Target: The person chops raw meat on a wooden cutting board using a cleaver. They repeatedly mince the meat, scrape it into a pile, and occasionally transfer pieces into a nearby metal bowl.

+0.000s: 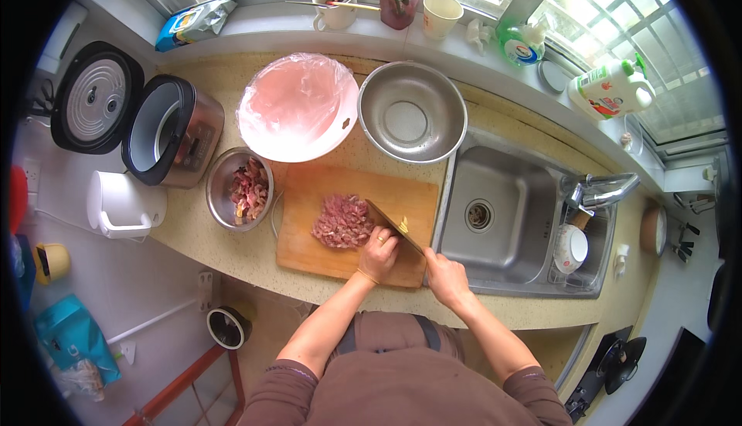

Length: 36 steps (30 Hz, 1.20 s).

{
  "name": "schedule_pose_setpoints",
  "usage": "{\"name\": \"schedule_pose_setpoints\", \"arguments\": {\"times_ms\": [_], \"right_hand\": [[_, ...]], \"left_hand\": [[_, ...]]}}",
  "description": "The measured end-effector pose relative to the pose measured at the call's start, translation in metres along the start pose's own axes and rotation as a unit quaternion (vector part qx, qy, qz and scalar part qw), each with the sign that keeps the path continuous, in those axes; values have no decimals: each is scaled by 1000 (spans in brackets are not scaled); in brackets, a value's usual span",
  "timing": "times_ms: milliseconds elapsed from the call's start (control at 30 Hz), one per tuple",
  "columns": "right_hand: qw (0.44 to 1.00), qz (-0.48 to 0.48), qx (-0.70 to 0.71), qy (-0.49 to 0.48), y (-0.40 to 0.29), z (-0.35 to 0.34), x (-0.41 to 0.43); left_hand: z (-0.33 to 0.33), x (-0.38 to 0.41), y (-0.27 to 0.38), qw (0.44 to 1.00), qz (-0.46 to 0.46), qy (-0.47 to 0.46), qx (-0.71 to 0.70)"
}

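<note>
On a wooden cutting board (pixel 353 180) lies a mound of chopped raw meat (pixel 342 223). My right hand (pixel 447 278) grips the handle of a kitchen knife (pixel 397 228) at the board's right side, its blade slanting up and left across the wood. Curled fingers of my left hand (pixel 378 254) rest against the blade's near side, at the lower right of the meat; whether they pinch anything is hidden. Pale yellow slivers (pixel 404 225) sit just beyond the blade. Left of the board, a steel bowl (pixel 219 185) contains larger raw meat pieces (pixel 250 191).
Behind the board stand a plastic-lined basin (pixel 295 113) and a wide steel bowl (pixel 413 113). The steel sink (pixel 504 211) borders the right. An open rice cooker (pixel 200 136) and a white kettle (pixel 122 206) occupy the left. Cups and bottles line the windowsill (pixel 255 29).
</note>
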State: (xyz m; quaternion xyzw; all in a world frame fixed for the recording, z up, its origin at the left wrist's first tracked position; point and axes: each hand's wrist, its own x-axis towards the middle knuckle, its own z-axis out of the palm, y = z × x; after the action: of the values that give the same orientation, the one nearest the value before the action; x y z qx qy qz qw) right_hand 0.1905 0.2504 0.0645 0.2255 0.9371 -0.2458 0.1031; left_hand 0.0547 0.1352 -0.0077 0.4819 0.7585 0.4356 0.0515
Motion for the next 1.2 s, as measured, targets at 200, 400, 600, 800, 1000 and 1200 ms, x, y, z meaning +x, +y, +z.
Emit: {"name": "schedule_pose_setpoints", "arguments": {"times_ms": [200,400,600,800,1000,1200], "right_hand": [[999,30,-19,-42,-4,-9,-12],[1000,2,-4,-6,-3,-3,-5],[999,22,-7,-37,-7,-7,-14],[997,30,47,-44,3,5,1],[977,82,197,10,-11,-34,-11],[942,140,301,50,-21,-46,-14]], "left_hand": [[1,2,-1,1000,15,26,-4],[3,-3,-4,1000,15,20,-1],[2,-5,-4,999,12,34,0],[-5,0,5,999,15,34,-18],[-18,3,17,995,-73,49,46],[-7,37,24,975,-38,-100,192]]}}
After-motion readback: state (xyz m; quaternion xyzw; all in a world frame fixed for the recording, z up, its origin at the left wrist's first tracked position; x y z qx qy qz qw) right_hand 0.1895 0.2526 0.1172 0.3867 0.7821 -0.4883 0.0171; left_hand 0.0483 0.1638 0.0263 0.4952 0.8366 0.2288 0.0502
